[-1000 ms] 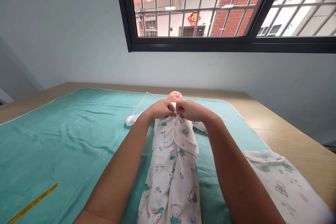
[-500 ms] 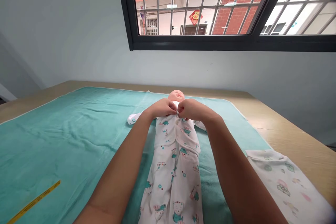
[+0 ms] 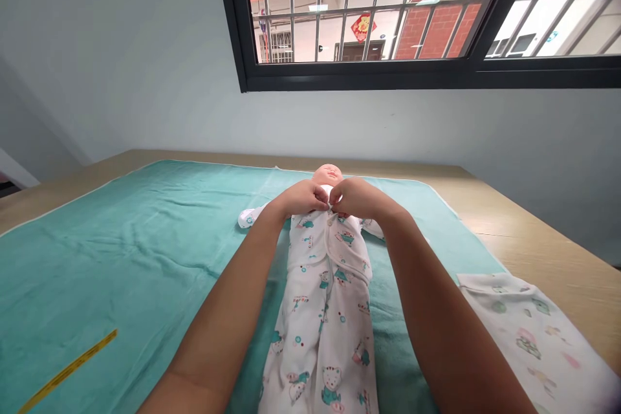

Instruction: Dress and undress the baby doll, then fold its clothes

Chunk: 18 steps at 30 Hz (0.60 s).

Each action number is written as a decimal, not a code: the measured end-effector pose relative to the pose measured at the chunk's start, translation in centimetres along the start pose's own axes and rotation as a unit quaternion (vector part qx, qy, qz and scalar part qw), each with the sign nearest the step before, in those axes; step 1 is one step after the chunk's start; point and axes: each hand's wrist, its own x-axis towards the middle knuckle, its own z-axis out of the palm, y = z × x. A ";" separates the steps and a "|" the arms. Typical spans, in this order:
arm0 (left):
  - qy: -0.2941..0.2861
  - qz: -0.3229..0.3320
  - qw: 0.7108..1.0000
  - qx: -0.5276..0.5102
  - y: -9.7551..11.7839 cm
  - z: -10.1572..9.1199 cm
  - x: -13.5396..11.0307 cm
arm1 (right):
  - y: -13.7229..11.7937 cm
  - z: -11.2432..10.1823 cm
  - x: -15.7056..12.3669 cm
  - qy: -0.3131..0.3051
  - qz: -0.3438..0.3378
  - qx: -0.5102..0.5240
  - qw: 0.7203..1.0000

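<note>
A baby doll (image 3: 328, 173) lies on its back on a teal towel (image 3: 121, 252), dressed in a white romper (image 3: 325, 297) printed with small teal animals. My left hand (image 3: 303, 198) and my right hand (image 3: 354, 198) meet at the doll's chest just below its chin. Both are closed in a pinch on the romper's front opening near the collar. A row of small buttons runs down the romper below my fingers. One white sleeve (image 3: 248, 215) sticks out to the left of my left wrist.
The towel covers a wooden table (image 3: 528, 233) set against a pale wall under a barred window (image 3: 388, 13). A second printed white garment (image 3: 528, 336) lies at the right. A yellow strip (image 3: 68, 372) lies on the towel at the lower left.
My hands have stayed pinched at the romper's collar and shifted only slightly. The view has drifted a little, so the doll sits slightly more to the right and higher.
</note>
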 end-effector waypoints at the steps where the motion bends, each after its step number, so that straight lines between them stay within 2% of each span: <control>1: 0.001 -0.002 1.000 0.002 0.1 0.0 0.0 | 0.2 -0.1 0.0 -0.003 0.002 0.022 1.000; 4: -0.002 -0.012 1.000 0.014 0.4 0.0 -0.1 | 0.4 -0.3 0.0 -0.014 -0.006 0.051 0.999; 7: -0.007 -0.008 0.999 0.034 0.5 -0.1 -0.1 | -0.1 -0.4 -0.3 -0.015 -0.013 0.021 1.000; 13: -0.004 -0.018 1.000 -0.005 -0.2 -0.2 0.1 | -1.2 -0.1 -0.6 0.041 -0.032 -0.066 0.996; 16: -0.004 -0.016 1.000 -0.012 -0.3 -0.3 0.0 | -0.6 0.0 -0.4 0.060 -0.059 -0.046 0.995; 18: -0.005 -0.013 1.000 -0.006 -0.2 -0.3 -0.1 | 0.1 0.0 -0.2 0.046 -0.065 0.004 0.997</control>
